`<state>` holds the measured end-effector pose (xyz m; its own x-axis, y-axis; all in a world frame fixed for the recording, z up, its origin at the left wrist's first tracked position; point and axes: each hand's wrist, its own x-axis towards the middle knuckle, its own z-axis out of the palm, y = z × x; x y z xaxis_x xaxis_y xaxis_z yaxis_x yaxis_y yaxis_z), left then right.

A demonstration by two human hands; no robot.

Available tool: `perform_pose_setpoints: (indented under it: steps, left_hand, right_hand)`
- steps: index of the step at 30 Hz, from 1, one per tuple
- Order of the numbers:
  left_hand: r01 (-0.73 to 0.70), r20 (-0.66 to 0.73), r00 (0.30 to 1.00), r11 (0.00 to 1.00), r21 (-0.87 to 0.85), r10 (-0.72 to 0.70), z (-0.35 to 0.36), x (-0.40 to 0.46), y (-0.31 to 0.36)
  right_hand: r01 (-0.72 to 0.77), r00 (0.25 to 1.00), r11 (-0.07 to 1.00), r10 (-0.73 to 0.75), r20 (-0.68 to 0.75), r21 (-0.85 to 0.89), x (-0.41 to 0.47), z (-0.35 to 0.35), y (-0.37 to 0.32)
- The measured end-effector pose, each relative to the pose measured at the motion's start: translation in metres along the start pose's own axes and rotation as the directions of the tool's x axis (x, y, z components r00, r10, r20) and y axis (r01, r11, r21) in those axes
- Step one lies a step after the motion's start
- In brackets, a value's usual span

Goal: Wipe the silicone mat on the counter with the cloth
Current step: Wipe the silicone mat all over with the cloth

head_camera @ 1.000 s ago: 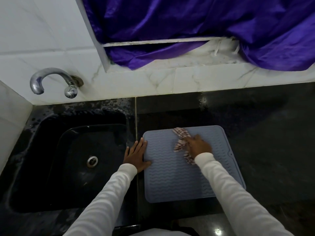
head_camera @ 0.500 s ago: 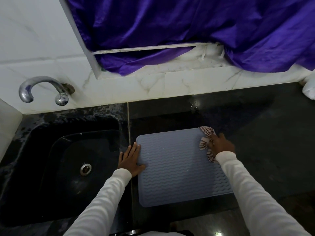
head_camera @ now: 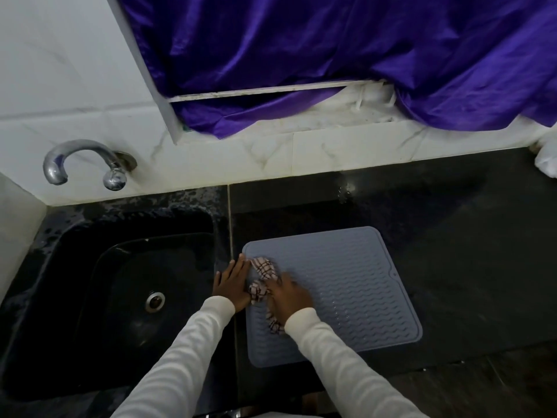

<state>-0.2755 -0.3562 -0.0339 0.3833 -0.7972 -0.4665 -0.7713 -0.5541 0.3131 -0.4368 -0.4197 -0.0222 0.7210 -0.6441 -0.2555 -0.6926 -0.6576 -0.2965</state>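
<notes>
On the dark counter (head_camera: 452,267), just right of the sink (head_camera: 120,297), a grey mat (head_camera: 346,282) is laid flat. A checked cloth (head_camera: 265,282) (bunched, partly hidden) is pressed onto the mat's left part under the closed right hand (head_camera: 289,297). The mat's left edge is held down by the left hand (head_camera: 232,282), fingers flat and spread, touching the cloth.

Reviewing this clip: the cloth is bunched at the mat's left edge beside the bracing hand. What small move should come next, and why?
Probably sweep the right hand with the checked cloth rightward across the mat. The cloth sits at the left edge, touching the left hand that pins that side, so the only unswept ribbed surface in reach lies to the right and toward the near edge.
</notes>
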Motion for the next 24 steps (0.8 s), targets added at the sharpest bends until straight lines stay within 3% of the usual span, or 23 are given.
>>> perform_pose_setpoints:
  steps: [12, 18, 24]
  left_hand:
    - [-0.001, 0.010, 1.000, 1.000, -0.012, 0.001, 0.001, -0.001, -0.004]
    - [0.003, 0.018, 1.000, 1.000, -0.023, -0.003, 0.001, -0.002, -0.002]
    - [0.010, 0.015, 1.000, 1.000, -0.017, -0.010, 0.002, -0.003, -0.002]
  right_hand:
    - [-0.250, 0.968, 0.964, 0.248, -0.031, -0.087, -0.022, -0.047, 0.149]
    - [-0.473, 0.880, 0.879, 0.470, -0.060, -0.052, -0.034, -0.075, 0.237]
    - [-0.540, 0.839, 0.841, 0.537, -0.086, -0.015, -0.033, -0.084, 0.232]
